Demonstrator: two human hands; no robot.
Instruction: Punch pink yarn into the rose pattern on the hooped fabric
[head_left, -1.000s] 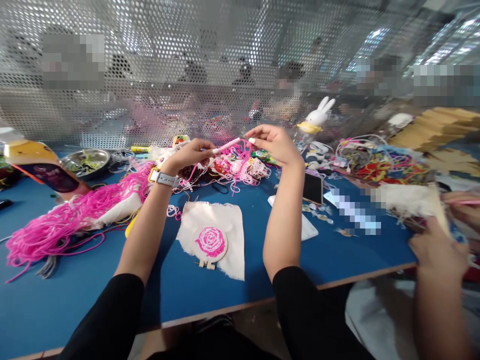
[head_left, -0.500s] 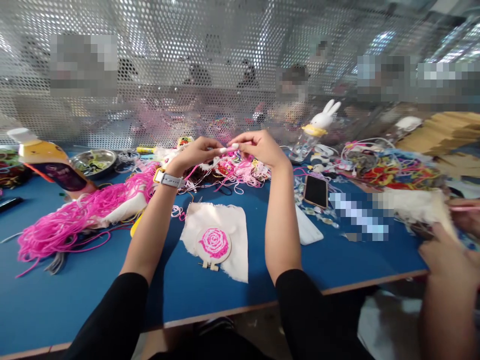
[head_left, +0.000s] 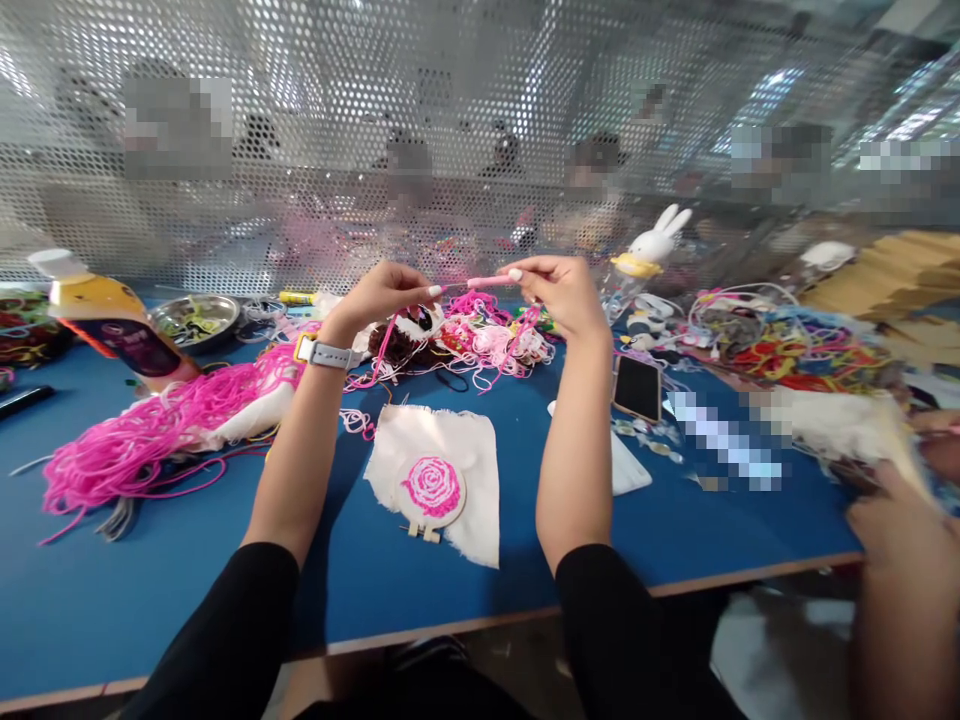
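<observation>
Raised over the back of the table, my left hand (head_left: pixel 386 292) is closed in a pinch on a strand of pink yarn (head_left: pixel 387 340). My right hand (head_left: pixel 564 292) grips a slim pink punch needle (head_left: pixel 487 282), its thin end pointing left toward my left fingertips. Pink yarn also hangs below my right hand. Between my forearms, a white cloth (head_left: pixel 474 450) lies flat on the table, in a small round embroidery hoop (head_left: pixel 463 490) with a pink and white rose pattern (head_left: pixel 433 486). A tangle of pink and white yarn (head_left: pixel 495 340) lies behind it.
A bottle (head_left: pixel 112 315), a metal dish (head_left: pixel 199 318) and a bright pink yarn pile (head_left: pixel 157 430) stand to the left. On the right are a phone (head_left: pixel 637 388), a rabbit-topped bottle (head_left: pixel 651 245), mixed yarn (head_left: pixel 795 345) and another person's hand (head_left: pixel 896 515). A perforated metal screen (head_left: pixel 315 130) stands behind.
My hands have moved apart, the right one going right with the punch needle. More of the needle now shows between them. The hooped cloth stays in place on the table.
</observation>
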